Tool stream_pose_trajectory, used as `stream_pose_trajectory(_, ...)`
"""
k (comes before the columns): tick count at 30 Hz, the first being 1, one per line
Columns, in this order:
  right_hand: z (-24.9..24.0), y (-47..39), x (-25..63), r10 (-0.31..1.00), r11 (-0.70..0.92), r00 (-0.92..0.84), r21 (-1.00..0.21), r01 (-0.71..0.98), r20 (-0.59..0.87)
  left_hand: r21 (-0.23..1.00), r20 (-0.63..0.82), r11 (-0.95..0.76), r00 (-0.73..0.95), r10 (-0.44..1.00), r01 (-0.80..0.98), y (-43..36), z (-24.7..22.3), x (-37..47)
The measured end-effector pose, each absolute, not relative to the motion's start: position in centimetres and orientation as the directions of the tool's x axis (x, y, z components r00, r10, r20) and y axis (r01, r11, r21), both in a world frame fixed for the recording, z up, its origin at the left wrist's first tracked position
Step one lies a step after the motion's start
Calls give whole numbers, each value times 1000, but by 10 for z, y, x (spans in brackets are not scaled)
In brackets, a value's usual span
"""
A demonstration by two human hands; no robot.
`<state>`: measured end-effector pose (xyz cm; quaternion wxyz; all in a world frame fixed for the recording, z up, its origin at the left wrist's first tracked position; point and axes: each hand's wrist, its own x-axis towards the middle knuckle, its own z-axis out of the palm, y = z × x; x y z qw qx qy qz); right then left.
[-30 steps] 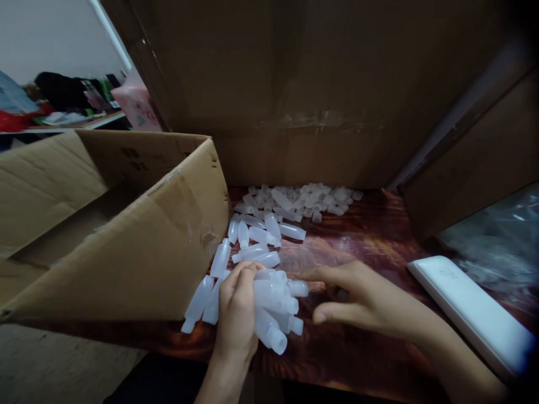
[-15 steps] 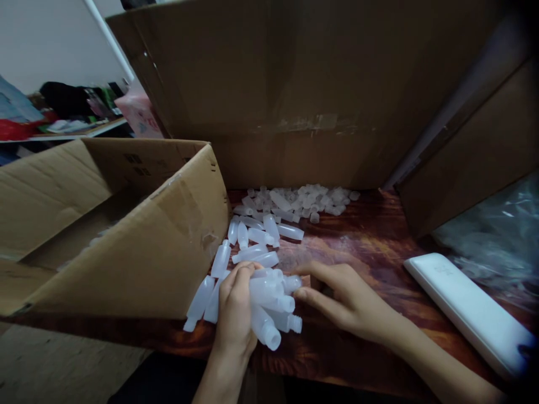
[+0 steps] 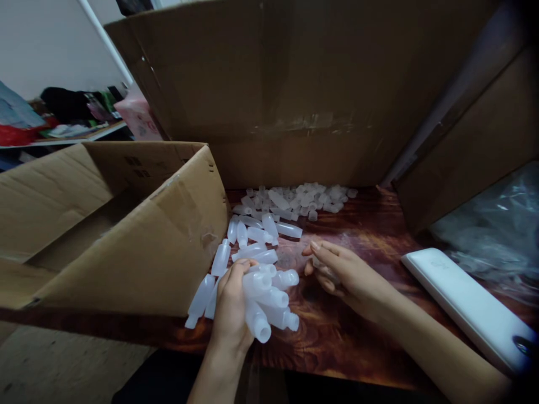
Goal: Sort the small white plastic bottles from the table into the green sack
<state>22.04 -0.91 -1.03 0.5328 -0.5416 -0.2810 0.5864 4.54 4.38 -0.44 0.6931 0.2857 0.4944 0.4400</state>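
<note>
My left hand (image 3: 232, 306) is closed around a bundle of small translucent plastic bottles (image 3: 274, 297), their open threaded necks pointing right toward me. To the right of the bundle, my right hand (image 3: 343, 272) is curled above the table, apart from the bottles. Small translucent pieces that look like caps (image 3: 327, 273) show between its fingers and palm; how many is hidden. Loose bottles (image 3: 252, 234) lie on the table behind and left of my left hand. Behind them is a pile of small translucent caps (image 3: 311, 196).
An open cardboard box (image 3: 138, 247) stands at the left, and a large cardboard box (image 3: 303, 101) rises behind the pile. On the right lie a long white device (image 3: 458, 303) and a clear plastic bag (image 3: 492, 241). The table (image 3: 362, 224) is reddish-brown wood.
My right hand has drawn back to the right, away from the bottle necks, and its fingers have curled inward. My left hand still grips the bundle, turned slightly.
</note>
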Motion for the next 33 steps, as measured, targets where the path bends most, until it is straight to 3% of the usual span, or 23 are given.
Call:
stream_pose_trajectory(3, -10, -12, 218, 962, -181, 206, -983, -13, -180, 847, -421, 440, 130, 898, -298, 43, -4, 45)
stream_pose_trajectory(7, -3, -17, 219, 985, -14, 169, -967, 256, 30, 868, -418, 439, 136, 898, -234, 40, -3, 46)
stream_pose_trajectory(11, 1, -24, 218, 967, 237, -22, -858, 456, 255, 887, -395, 422, 164, 904, -189, 37, -6, 50)
stream_pose_trajectory(16, -1, -26, 217, 871, 471, -196, -656, 589, 450, 918, -308, 356, 254, 917, -174, 35, -13, 53)
stream_pose_trajectory(26, 2, -30, 222, 897, 418, -238, -546, 725, 372, 935, -296, 332, 240, 925, -124, 35, -13, 56)
stream_pose_trajectory(33, 3, -30, 227, 892, 385, -207, -437, 813, 401, 951, -272, 300, 270, 924, -68, 34, -12, 57)
